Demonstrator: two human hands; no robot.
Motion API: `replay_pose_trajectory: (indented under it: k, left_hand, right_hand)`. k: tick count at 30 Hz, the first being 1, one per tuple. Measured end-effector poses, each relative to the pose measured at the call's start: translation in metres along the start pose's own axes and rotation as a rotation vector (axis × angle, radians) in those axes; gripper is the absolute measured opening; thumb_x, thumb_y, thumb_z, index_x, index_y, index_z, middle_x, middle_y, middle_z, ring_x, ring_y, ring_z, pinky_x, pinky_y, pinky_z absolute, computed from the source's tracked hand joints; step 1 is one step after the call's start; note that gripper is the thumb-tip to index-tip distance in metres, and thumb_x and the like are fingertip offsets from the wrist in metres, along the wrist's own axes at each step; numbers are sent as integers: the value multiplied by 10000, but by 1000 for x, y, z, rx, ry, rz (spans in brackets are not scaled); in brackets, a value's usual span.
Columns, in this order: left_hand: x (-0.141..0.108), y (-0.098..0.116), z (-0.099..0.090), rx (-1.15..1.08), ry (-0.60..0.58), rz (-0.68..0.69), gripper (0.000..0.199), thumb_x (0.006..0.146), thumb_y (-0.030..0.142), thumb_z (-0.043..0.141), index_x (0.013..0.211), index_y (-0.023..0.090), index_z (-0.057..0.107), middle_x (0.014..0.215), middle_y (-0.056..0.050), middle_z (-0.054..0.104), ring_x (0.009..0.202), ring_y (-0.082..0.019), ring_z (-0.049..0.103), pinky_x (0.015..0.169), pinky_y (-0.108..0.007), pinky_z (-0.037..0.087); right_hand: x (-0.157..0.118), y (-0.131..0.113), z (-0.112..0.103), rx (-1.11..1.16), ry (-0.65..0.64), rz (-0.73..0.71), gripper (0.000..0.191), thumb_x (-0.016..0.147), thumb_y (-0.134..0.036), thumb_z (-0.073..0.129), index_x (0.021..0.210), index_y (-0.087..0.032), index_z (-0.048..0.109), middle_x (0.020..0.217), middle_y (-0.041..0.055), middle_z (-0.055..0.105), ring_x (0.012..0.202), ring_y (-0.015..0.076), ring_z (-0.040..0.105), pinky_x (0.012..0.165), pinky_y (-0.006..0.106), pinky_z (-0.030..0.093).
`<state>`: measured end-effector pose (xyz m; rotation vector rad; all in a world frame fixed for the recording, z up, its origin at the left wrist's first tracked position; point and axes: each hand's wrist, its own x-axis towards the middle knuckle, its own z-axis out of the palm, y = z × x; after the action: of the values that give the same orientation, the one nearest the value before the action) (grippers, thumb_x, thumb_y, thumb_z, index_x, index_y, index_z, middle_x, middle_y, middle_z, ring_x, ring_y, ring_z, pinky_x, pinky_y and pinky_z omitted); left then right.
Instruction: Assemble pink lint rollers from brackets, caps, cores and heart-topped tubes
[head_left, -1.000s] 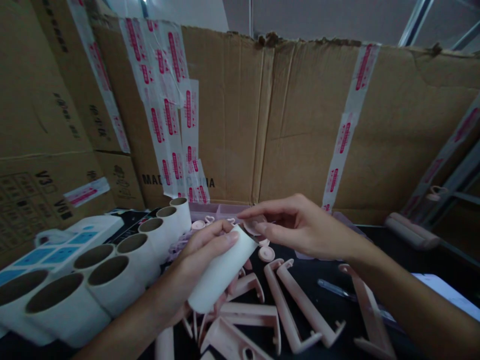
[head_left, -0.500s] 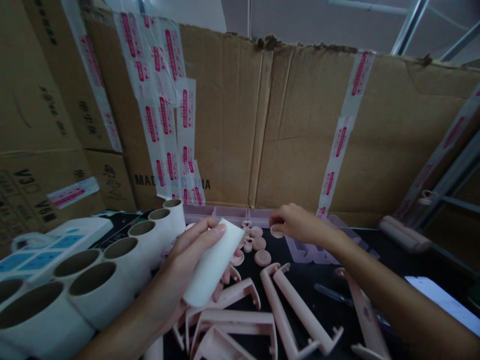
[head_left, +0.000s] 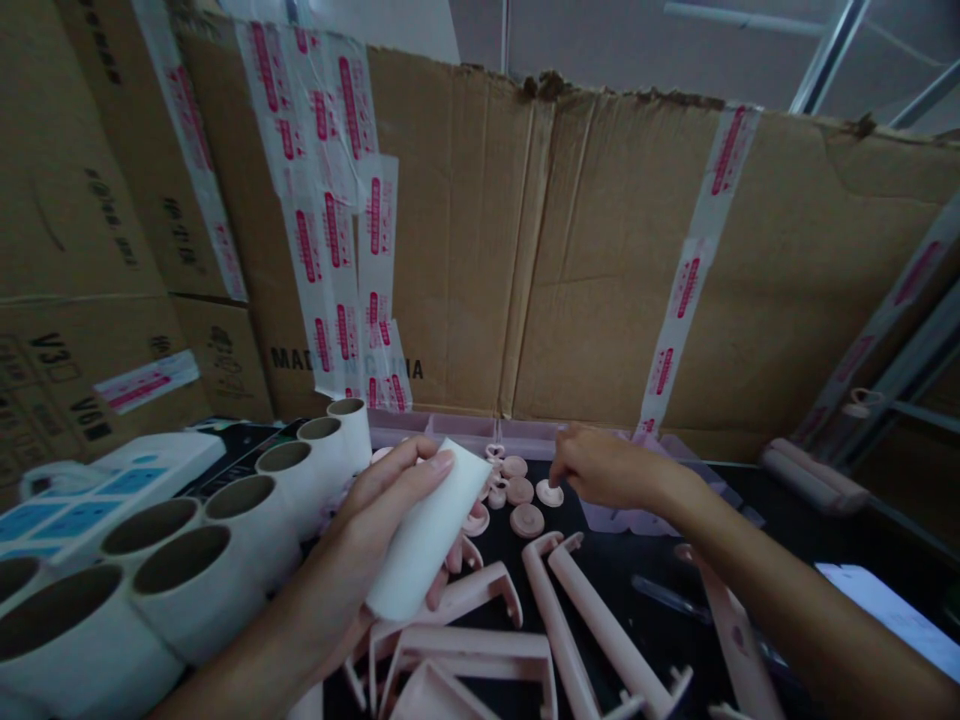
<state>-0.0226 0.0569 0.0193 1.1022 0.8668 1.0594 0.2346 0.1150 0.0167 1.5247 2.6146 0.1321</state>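
My left hand (head_left: 390, 520) is wrapped round a white roll (head_left: 431, 535), held tilted above several pink bracket parts (head_left: 480, 650). My right hand (head_left: 589, 465) is closed, its fingertips pinching the top of a small round pink cap (head_left: 550, 493). Beside that cap, more round pink caps (head_left: 527, 519) lie in a cluster on the black table, between my two hands. Two long pink arms (head_left: 600, 610) lie in front of the caps.
White rolls (head_left: 184, 560) stand in a row at the left, near a white power strip (head_left: 135, 480). Behind is a cardboard wall (head_left: 450, 240) with purple trays (head_left: 630, 515) at its foot. A white sheet (head_left: 892, 610) lies at the right.
My right hand has shifted slightly right and down, and the cap at its fingertips has come lower and shows more. The left hand keeps its hold on the roll.
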Motion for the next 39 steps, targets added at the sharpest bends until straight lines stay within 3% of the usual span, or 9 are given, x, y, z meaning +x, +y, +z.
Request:
replay_pose_trajectory:
  k: [10,21,24,28,31,33,36,39]
  left_hand:
    - [-8,6,6,57,-35,23,254,920,441,593,988,211,511,762,-29,695,364,-99,522,323,-166,398]
    - [-5,0,5,55,-18,-17,305,891,465,622,1004,192,546,716,-58,669,421,-136,530,348,-198,432]
    - [-3,0,4,-31,37,6,345,859,435,670,1111,215,587,729,-56,652,474,-163,560,369,-224,468]
    - [-1,3,3,-208,108,73,388,917,322,593,1304,309,560,812,-56,657,559,-191,621,464,-300,556]
    - [1,1,1,-357,223,40,313,949,319,577,1252,239,568,922,-104,690,686,-227,678,581,-377,616]
    - [4,-3,-2,-445,267,15,311,951,363,593,1215,199,575,1041,-143,695,826,-266,696,676,-422,629]
    - [6,-6,-4,-476,300,71,282,959,401,594,1130,177,610,1039,-118,686,862,-228,674,717,-332,602]
    - [6,-6,-4,-477,303,100,281,969,420,578,1084,166,619,980,-99,684,809,-194,649,704,-289,569]
  right_hand:
    - [4,-9,9,-190,-91,2,112,1021,-210,684,1086,-118,682,1143,95,638,1130,270,597,1011,479,496]
    - [13,-7,20,-204,-44,18,122,1017,-214,686,1090,-119,669,1104,81,638,1072,260,614,986,470,504]
    - [13,-3,17,-136,60,45,56,999,-152,676,1044,-118,681,1042,70,644,1035,255,616,961,458,505]
    - [8,-17,-3,48,343,40,158,1013,-65,536,1060,-119,677,999,81,634,959,225,609,881,349,486]
    - [-4,-44,-23,248,548,-81,112,1060,-141,504,1121,-162,596,1004,24,603,869,150,584,768,249,467]
    - [-13,-65,-32,457,664,-255,80,1040,-181,582,1117,-186,560,1009,-8,572,850,125,559,731,221,452]
    - [-21,-89,-36,617,734,-449,374,901,-139,791,1152,-202,522,1110,-20,540,925,117,550,769,206,444]
    - [-20,-101,-32,569,762,-456,551,779,-22,855,1146,-210,489,1201,-8,519,1029,138,552,851,221,438]
